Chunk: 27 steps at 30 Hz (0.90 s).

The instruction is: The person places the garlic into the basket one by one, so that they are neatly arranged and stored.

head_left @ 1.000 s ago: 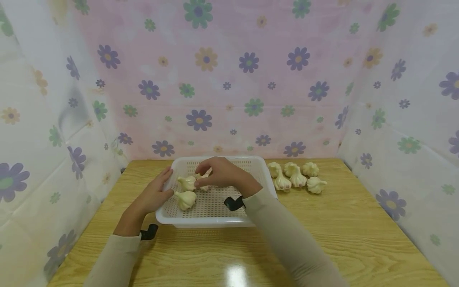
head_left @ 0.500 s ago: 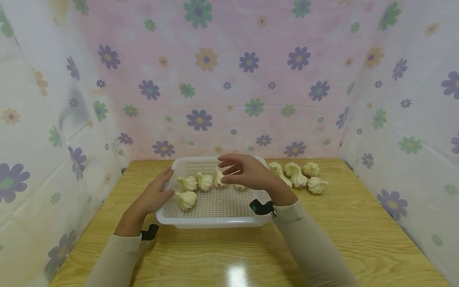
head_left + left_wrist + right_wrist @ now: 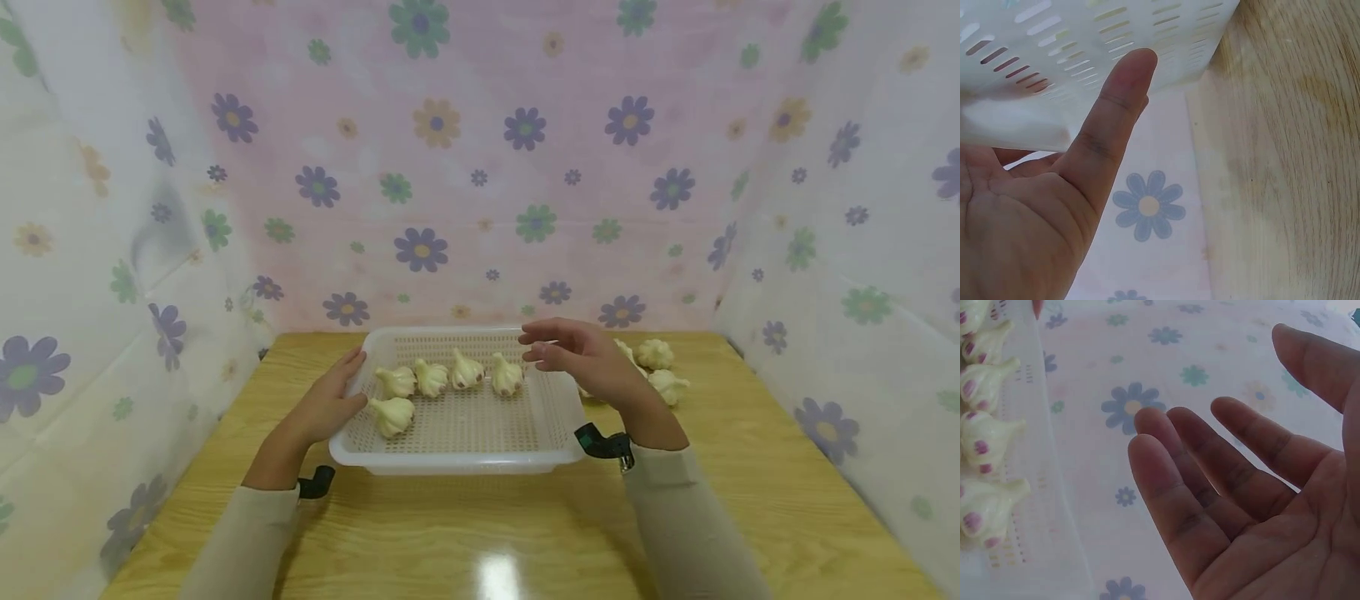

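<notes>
My left hand [image 3: 330,406] rests against the left end of the white plastic basket [image 3: 457,459], thumb at the rim. A straight finger [image 3: 1107,119] lies along its slotted outer wall in the left wrist view. Several garlic bulbs are in the basket: one [image 3: 393,417] at the front left, the others in a row behind, the rightmost bulb [image 3: 507,375] set a little apart. Over the basket's right rim hovers my right hand [image 3: 588,358], its fingers spread with nothing in them. The right wrist view shows its bare palm, with garlic bulbs [image 3: 988,440] at the left.
More garlic bulbs [image 3: 667,386] lie on the wooden table [image 3: 750,483] right of the basket, partly hidden behind my right hand. Flower-print cloth [image 3: 487,150] stands as walls at the back and both sides.
My right hand has moved right, from above the bulbs in the basket to its right rim, uncovering the back row of garlic. The left hand stays at the left end.
</notes>
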### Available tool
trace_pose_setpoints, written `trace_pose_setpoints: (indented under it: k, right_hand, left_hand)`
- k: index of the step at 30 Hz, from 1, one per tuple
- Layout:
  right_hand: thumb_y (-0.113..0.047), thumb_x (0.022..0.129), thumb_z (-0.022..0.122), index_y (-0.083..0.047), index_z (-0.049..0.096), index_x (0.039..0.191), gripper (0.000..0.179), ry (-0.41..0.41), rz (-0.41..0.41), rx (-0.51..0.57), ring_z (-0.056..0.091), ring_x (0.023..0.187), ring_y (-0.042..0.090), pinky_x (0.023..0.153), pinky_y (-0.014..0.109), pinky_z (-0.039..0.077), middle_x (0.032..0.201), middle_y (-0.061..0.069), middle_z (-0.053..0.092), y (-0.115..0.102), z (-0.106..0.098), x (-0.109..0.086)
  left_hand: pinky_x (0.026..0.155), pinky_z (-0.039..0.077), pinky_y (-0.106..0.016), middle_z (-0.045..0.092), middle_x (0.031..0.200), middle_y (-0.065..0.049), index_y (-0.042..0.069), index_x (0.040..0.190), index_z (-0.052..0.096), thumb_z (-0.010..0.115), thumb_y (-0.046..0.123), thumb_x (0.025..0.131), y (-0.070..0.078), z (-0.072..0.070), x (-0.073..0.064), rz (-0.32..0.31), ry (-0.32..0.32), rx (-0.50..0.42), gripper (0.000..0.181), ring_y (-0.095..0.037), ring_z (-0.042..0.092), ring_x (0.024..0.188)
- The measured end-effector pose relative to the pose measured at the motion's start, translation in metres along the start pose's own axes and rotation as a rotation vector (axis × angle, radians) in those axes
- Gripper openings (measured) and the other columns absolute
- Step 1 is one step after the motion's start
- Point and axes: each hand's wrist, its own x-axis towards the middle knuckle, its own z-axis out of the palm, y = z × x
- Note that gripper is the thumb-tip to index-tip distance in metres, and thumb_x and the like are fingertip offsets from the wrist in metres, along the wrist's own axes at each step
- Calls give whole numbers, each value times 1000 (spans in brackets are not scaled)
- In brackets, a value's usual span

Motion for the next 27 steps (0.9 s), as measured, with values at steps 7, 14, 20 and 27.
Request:
trace_pose_setpoints:
  k: [7,14,20,27]
  right_hand:
    - [-31,106,58,-9,61,141,41,81,36,-39,70,118,26,97,36,59,137,16,64,13,-28,-14]
    - [-34,106,57,-7,61,141,44,164,109,-104,70,117,26,95,36,60,135,10,67,23,-61,-36]
    - [-34,107,55,-7,61,141,44,327,115,-118,70,114,15,91,28,60,133,2,68,32,-97,-60]
    - [-30,106,56,-1,58,143,46,496,106,210,66,115,14,89,22,58,132,0,68,61,-133,-95]
  left_hand:
    - [122,21,-68,5,174,-20,-4,163,17,54,5,97,0,1,-1,-8,-5,-5,76,-49,9,157]
    - [121,22,-68,6,173,-23,-6,162,17,54,4,97,3,-4,0,14,9,21,76,-50,10,157]
    - [122,20,-68,6,173,-23,-6,162,18,55,4,97,2,-4,0,12,11,30,76,-50,11,157]
    - [120,23,-69,7,173,-23,-6,162,18,56,5,97,0,-4,1,11,2,36,76,-52,12,156]
